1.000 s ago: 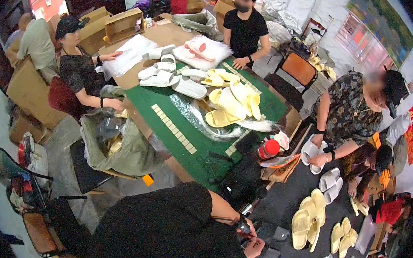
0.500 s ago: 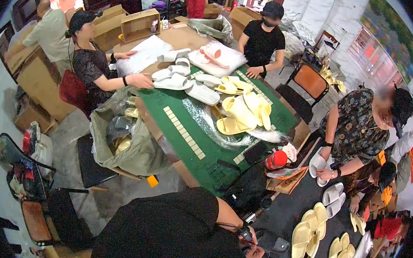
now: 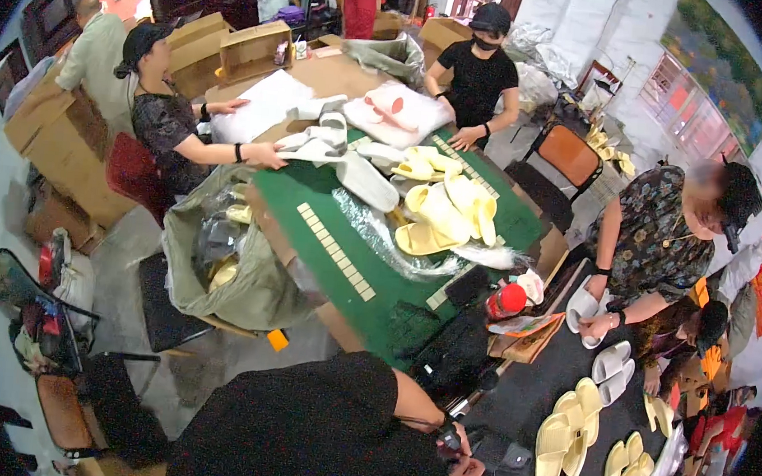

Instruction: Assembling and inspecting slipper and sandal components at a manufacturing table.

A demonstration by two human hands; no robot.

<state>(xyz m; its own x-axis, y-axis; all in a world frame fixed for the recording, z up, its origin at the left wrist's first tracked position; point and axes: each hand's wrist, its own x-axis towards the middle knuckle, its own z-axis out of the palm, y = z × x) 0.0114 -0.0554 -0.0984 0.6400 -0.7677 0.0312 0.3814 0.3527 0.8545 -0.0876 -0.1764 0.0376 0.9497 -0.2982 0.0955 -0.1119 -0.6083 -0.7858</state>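
Note:
My black-shirted torso fills the lower middle of the view. My left forearm, with a dark band at the wrist, reaches right, and my left hand (image 3: 451,440) is mostly hidden at the edge of a dark table (image 3: 529,405). Just below it, my right hand (image 3: 470,475) grips a dark grey slipper (image 3: 495,470). Pairs of pale yellow slippers (image 3: 563,435) lie on the dark table to the right of my hands. A black bag (image 3: 457,353) sits just above them.
A green table (image 3: 329,206) carries yellow slippers (image 3: 442,212), white slippers (image 3: 335,143) and clear plastic wrap. Three people work around it, one holding a white slipper (image 3: 585,306). An open sack (image 3: 234,261), cardboard boxes (image 3: 54,137), an orange chair (image 3: 569,155) and a red bottle (image 3: 507,299) stand nearby.
The view has swung, so the green table sits lower and nearer. The person at the left has reached across onto the white slippers. My hands stay at the dark slipper.

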